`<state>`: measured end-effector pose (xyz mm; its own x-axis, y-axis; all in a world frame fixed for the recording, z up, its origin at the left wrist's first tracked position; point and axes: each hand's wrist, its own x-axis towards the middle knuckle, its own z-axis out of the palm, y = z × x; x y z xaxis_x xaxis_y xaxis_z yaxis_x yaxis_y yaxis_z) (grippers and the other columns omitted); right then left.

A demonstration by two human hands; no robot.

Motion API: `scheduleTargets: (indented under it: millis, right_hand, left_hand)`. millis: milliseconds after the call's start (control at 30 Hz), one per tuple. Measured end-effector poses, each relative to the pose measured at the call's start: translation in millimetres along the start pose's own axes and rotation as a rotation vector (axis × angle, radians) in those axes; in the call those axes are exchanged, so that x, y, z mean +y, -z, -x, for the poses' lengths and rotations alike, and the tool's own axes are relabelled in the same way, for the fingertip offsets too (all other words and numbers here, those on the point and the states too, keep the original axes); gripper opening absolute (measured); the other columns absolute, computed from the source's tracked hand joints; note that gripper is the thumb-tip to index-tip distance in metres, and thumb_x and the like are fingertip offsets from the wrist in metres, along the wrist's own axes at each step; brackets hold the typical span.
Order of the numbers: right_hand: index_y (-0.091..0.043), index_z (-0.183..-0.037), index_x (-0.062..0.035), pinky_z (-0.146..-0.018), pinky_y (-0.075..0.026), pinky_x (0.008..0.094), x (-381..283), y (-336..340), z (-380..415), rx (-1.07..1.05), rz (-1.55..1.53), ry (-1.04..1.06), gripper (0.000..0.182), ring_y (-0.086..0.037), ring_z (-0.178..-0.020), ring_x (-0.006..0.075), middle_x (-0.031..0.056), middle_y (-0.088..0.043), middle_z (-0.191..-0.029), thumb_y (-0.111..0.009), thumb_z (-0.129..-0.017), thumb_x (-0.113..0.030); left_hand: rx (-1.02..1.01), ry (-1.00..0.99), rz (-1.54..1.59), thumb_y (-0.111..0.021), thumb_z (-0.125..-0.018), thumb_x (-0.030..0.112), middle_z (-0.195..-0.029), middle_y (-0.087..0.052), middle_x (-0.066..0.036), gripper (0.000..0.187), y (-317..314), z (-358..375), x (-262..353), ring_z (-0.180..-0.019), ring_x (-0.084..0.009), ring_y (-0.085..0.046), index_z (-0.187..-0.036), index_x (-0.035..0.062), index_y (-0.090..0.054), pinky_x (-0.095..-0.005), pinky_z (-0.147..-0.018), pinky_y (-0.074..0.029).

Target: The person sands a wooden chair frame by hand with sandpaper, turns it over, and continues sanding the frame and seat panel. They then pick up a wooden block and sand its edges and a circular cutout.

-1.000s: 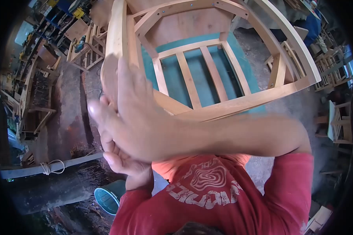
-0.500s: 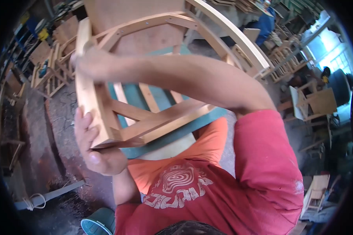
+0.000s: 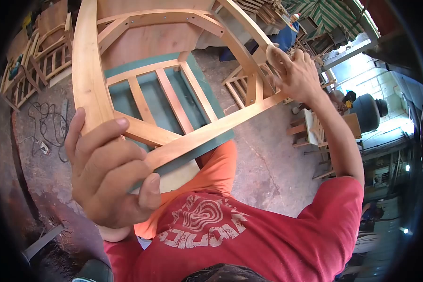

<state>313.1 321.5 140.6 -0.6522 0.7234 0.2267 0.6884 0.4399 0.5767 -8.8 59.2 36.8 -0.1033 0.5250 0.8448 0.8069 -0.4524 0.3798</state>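
Observation:
A wooden chair frame (image 3: 221,123) with corner braces and screws stands tilted over a green surface (image 3: 204,84). Fingers curled, my left hand (image 3: 110,169) holds the lower end of the thick left leg piece. On the right, my right hand (image 3: 293,73) rests at the curved right piece near its end, its thumb and fingers around the wood. Between the braces, a slatted wooden frame (image 3: 174,101) shows on the green surface.
Partly built wooden chairs (image 3: 56,47) stand at the upper left, near a tangled cable (image 3: 49,122) on the floor. Further right are a dark rounded tank (image 3: 367,113), a person (image 3: 339,99) and more chair parts. A bucket (image 3: 93,271) sits at the bottom left.
My right hand has moved from the left leg piece across to the right side of the frame. My left hand stays at the left piece, now nearer the camera. The view has shifted.

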Motion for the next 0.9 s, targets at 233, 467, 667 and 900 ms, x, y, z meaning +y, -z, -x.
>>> scheduleTargets:
  millis: [233, 467, 667, 900]
  right_hand:
    - [-0.038, -0.160, -0.0102, -0.106, -0.047, 0.0440, 26.9, -28.3, -32.8, -0.233, -0.300, -0.089, 0.093, -0.059, -0.114, 0.0384, 0.0201, -0.059, -0.121, -0.077, -0.078, -0.032]
    - [-0.054, -0.151, -0.0077, -0.095, -0.049, 0.0453, 40.8, -20.8, -30.2, -0.218, -0.546, -0.063, 0.082, -0.061, -0.103, 0.0365, 0.0195, -0.058, -0.104, -0.070, -0.088, -0.057]
    - [-0.075, -0.129, -0.0178, -0.083, -0.043, 0.0426, 8.1, 5.6, 9.9, -0.154, -0.201, 0.034, 0.060, -0.054, -0.091, 0.0294, 0.0135, -0.055, -0.089, -0.042, -0.106, -0.062]
    - [-0.081, -0.109, -0.0175, -0.086, -0.043, 0.0415, -13.9, 12.0, 26.4, -0.076, 0.054, 0.023, 0.027, -0.055, -0.097, 0.0299, 0.0115, -0.056, -0.096, -0.065, -0.096, -0.034]
  left_hand:
    - [0.073, -0.008, 0.091, -0.065, -0.097, 0.040, -0.080, -0.064, -0.002, 0.032, -4.4, 4.8, -10.2, -0.098, -0.0313, -0.069, -0.078, 0.0146, -0.060, -0.0634, -0.114, -0.039]
    - [0.047, -0.070, 0.102, -0.060, -0.097, 0.038, -0.080, -0.062, -0.002, 0.031, -5.6, 9.9, -15.7, -0.097, -0.0311, -0.066, -0.077, 0.0142, -0.058, -0.0639, -0.112, -0.040]
    - [0.063, -0.141, 0.117, -0.055, -0.095, 0.034, -0.082, -0.060, -0.003, 0.024, -10.8, 11.8, -23.0, -0.096, -0.0308, -0.063, -0.080, 0.0151, -0.054, -0.0633, -0.112, -0.041]
    - [0.183, -0.160, 0.174, -0.054, -0.092, 0.032, -0.083, -0.057, -0.001, 0.015, -21.5, 10.2, -24.5, -0.096, -0.0282, -0.060, -0.087, 0.0185, -0.051, -0.0622, -0.114, -0.038]
